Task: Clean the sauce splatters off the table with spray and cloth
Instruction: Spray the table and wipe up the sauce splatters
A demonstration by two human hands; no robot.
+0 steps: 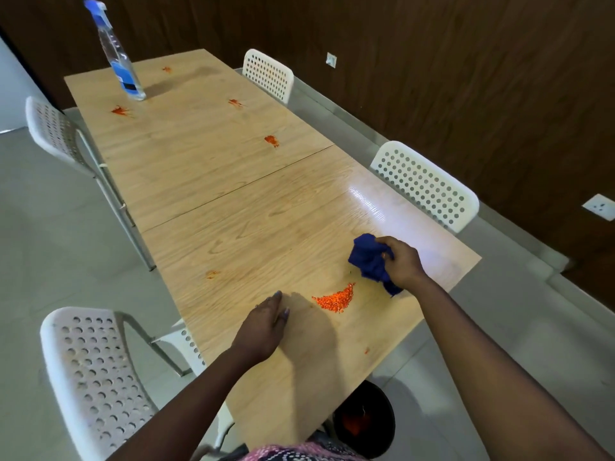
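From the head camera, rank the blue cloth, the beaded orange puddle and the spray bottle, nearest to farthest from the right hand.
1. Blue cloth: gripped in the right hand.
2. Beaded orange puddle: on the table just left of that hand.
3. Spray bottle: standing at the table's far left end.

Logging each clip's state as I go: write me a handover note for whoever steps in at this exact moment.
Right hand grips the bunched blue cloth above the table. Left hand rests flat, fingers straight.
Spray bottle stands at the far end.
Done: the large orange patch looks wet and beaded, probably sprayed, not wiped.
Left: wipe it, the faint smear, the near-edge speck, and four far splatters, e.g..
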